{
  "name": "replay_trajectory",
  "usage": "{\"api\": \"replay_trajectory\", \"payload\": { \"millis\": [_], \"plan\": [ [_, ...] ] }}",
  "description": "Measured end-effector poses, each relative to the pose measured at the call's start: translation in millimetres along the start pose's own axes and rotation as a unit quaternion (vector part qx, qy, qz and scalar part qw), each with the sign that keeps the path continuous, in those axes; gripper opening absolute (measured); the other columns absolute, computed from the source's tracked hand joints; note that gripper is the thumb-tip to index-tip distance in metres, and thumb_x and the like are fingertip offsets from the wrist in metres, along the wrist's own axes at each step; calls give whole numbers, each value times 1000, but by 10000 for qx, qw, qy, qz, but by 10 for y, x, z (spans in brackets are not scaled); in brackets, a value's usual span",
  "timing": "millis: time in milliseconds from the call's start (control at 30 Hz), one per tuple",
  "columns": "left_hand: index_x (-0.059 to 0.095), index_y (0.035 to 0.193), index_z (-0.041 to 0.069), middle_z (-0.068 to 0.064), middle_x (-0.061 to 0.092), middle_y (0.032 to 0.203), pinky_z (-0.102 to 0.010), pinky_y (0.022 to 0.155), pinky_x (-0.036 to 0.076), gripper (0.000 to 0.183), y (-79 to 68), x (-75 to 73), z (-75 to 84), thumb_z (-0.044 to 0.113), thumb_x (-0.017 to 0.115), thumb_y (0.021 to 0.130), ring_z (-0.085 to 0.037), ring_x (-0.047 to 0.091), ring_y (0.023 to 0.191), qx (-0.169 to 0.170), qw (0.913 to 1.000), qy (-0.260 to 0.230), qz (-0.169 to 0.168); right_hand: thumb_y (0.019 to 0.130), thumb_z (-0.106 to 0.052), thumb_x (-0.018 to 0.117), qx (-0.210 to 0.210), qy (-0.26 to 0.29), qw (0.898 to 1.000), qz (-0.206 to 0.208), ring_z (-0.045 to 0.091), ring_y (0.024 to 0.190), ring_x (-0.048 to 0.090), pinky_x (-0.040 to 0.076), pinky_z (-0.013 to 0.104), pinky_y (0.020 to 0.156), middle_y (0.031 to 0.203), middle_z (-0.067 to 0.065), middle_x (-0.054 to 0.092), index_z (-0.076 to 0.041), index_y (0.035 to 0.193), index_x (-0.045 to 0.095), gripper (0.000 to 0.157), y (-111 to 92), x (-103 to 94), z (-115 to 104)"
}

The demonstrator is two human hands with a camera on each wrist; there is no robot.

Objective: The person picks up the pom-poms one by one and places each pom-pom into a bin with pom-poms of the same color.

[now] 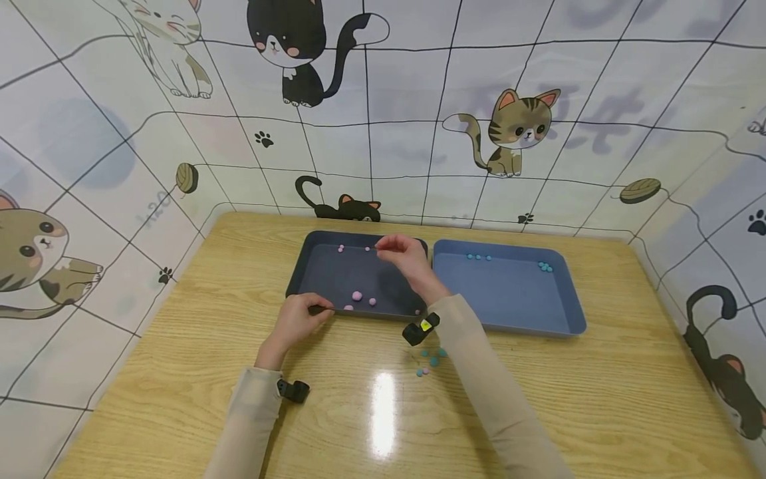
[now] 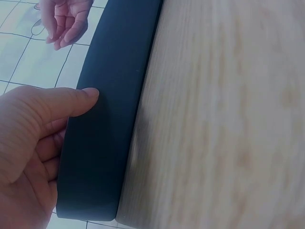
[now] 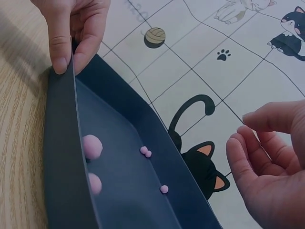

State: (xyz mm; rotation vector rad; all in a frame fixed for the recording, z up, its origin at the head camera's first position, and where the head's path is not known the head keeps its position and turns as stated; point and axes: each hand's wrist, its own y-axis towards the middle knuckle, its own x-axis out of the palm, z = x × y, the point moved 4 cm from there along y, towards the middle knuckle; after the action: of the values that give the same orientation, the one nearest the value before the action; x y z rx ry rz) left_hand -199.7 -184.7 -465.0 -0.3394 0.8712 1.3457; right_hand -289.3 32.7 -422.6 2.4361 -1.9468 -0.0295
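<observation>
My left hand (image 1: 294, 320) grips the near rim of a dark navy tray (image 1: 323, 269), the thumb outside the wall and the fingers inside. Over the tray's right part hangs my right hand (image 1: 409, 263). Its fingers are loosely bent towards the thumb (image 3: 274, 117), with nothing visible between them. Pink balls of different sizes lie in the tray: a large ball (image 1: 356, 296) and a medium ball (image 1: 372, 302) near the front, a small ball (image 1: 368, 249) and a touching pair (image 3: 146, 152) along the far side.
Right beside the dark tray stands a blue tray (image 1: 509, 293), with a row of teal balls (image 1: 478, 257) and a teal cluster (image 1: 544, 267) inside. Loose teal balls (image 1: 433, 362) and a pink ball (image 1: 425, 371) lie on the wooden table (image 1: 335, 406), near my right forearm. A cat-print cloth (image 1: 407, 153) hangs behind.
</observation>
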Motion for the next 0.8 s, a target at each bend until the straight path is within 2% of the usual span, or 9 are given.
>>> {"api": "replay_trajectory", "payload": {
  "millis": [267,400,600,800],
  "plan": [
    [74,80,3,-3,70,79,-38,70,53,4,0,8,1,4,75,77,-19,65,75,64,9999,11,77,85,6,63,-248,-268,9991,-194,12,87,60,50,29,84,100,13,63,7,101,61,16,-125,-58,-70],
    [74,80,3,-3,69,79,-38,70,52,4,0,3,7,5,75,77,-20,65,75,46,10000,-42,49,86,6,62,-347,-228,9987,-281,12,88,60,50,28,83,104,19,62,8,102,60,17,-183,-93,-102],
    [74,80,3,-3,69,79,-38,70,52,5,-4,-6,19,7,75,78,-20,65,76,39,10000,-66,38,86,5,62,-428,-236,9979,-436,13,90,60,49,27,83,106,21,61,9,103,59,17,-289,-125,-183],
    [74,80,3,-3,70,79,-38,70,52,5,-4,-2,13,6,75,78,-20,65,76,36,9999,-126,40,87,5,61,-540,-150,9970,-530,29,101,59,49,28,85,110,27,57,9,104,58,17,-367,-159,-210]
  ]
}}
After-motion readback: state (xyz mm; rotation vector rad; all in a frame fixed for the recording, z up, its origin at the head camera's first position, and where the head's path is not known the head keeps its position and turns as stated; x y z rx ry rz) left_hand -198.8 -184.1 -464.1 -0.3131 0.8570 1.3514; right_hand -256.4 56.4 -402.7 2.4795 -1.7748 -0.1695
